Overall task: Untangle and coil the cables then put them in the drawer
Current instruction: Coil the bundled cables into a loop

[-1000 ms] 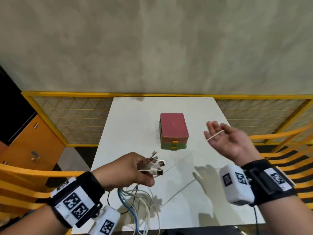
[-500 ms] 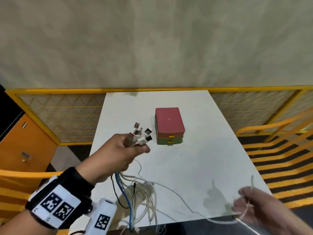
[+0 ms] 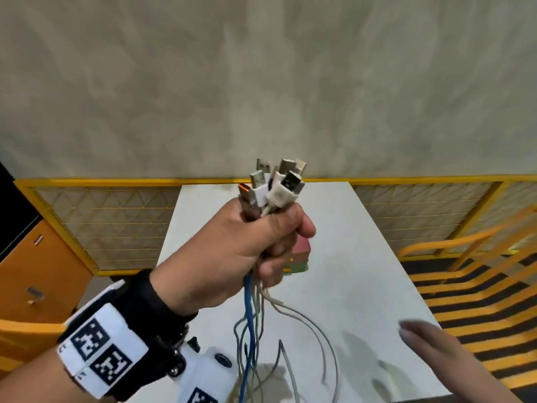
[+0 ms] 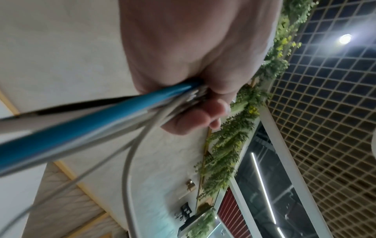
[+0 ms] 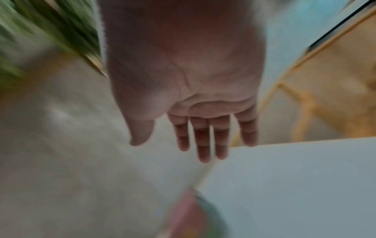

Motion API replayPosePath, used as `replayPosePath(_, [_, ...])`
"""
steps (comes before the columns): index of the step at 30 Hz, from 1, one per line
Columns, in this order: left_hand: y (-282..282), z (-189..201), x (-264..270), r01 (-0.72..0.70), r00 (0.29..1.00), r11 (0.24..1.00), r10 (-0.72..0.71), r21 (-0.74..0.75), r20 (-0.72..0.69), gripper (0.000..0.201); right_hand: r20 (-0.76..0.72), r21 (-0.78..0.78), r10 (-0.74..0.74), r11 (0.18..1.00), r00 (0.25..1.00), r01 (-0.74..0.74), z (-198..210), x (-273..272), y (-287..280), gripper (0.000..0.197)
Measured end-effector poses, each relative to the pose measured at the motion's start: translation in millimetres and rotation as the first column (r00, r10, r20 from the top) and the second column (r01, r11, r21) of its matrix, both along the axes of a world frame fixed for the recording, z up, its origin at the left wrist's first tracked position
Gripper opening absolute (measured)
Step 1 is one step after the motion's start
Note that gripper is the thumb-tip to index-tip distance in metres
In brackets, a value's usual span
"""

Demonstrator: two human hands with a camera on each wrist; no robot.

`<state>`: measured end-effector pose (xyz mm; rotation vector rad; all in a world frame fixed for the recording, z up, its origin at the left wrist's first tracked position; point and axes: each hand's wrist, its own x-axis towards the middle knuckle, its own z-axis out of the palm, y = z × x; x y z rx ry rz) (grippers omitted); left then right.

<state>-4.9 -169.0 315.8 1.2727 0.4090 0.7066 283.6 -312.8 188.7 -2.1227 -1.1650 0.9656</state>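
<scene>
The left hand (image 3: 232, 245) grips a bundle of cables (image 3: 252, 321) in a raised fist, plugs up, while the right hand (image 3: 436, 353), fingers straight, holds nothing above the white table (image 3: 363, 271).

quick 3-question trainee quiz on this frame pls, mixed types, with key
1. True or false: the right hand holds a white cable.
2. Which way do the USB plugs in the left hand grip point? A) up B) down at the table C) into the drawer box
3. Fill in: one cable hanging below the fist is ____, the others mostly white or grey.

Key
1. False: its fingers are straight and nothing is in it.
2. A: the plugs stick up above the fist, and the cables trail down toward the white table.
3. Blue: see the blue cable.
</scene>
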Motion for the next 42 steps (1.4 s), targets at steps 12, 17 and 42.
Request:
replayPosePath(12, [-10.2,18.6,62.2,-0.218,0.954,0.871,0.286,0.440,-0.093,0.030,-0.359,0.688,0.532,0.706,0.767,-0.168,101.9,-128.6,68.0,0.031])
replayPosePath(17, [-0.2,13.8,52.6,0.033,0.956,0.969,0.041,0.245,-0.291,0.028,-0.059,0.682,0.638,0.587,0.768,-0.436,120.4,-105.4,73.1,0.032])
replayPosePath(42, [-25.1,-10.9,83.3,0.177,0.956,0.941,-0.094,-0.289,0.279,0.050,-0.255,0.224,0.688,0.726,0.679,-0.651,0.2,-62.7,106.4,0.007])
